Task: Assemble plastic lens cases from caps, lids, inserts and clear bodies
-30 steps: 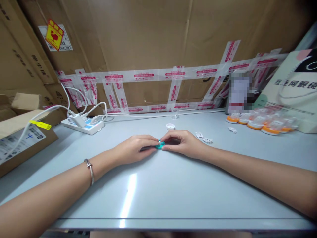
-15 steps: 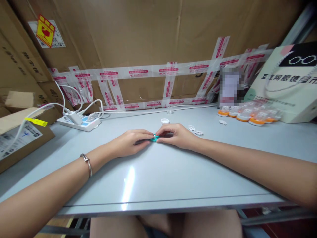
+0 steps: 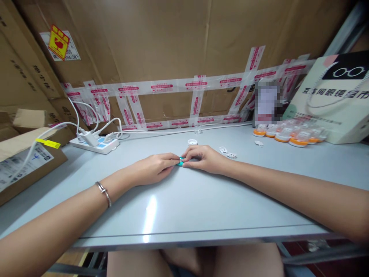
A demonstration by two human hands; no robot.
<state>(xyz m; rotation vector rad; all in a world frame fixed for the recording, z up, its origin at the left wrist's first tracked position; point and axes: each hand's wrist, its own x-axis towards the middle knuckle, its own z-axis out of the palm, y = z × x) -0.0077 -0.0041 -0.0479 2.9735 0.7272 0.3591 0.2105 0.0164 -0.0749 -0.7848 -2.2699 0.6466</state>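
Note:
A small teal round piece (image 3: 181, 163) lies on the grey table between my two hands, mostly covered by fingers. My left hand (image 3: 155, 167) has its fingers pressed together, the tips on the piece's left side. My right hand (image 3: 204, 158) pinches its right side between thumb and fingers. Something small and pale shows at the fingertips on top of the teal piece, too small to name. Just behind my right hand sits a white round cap (image 3: 192, 142). Small white printed scraps (image 3: 227, 152) lie to the right of that hand.
A power strip (image 3: 96, 144) with white cables stands at back left, beside an open cardboard box (image 3: 31, 165). At back right are several orange-based clear cases (image 3: 288, 134), a blurred upright phone-like object (image 3: 267, 102) and a paper bag (image 3: 331, 96). Taped cardboard (image 3: 161, 104) walls the back.
My left thumb and fingers have drawn closer together, covering more of the teal piece. My right hand stays nearly where it was. The whole view has shifted slightly.

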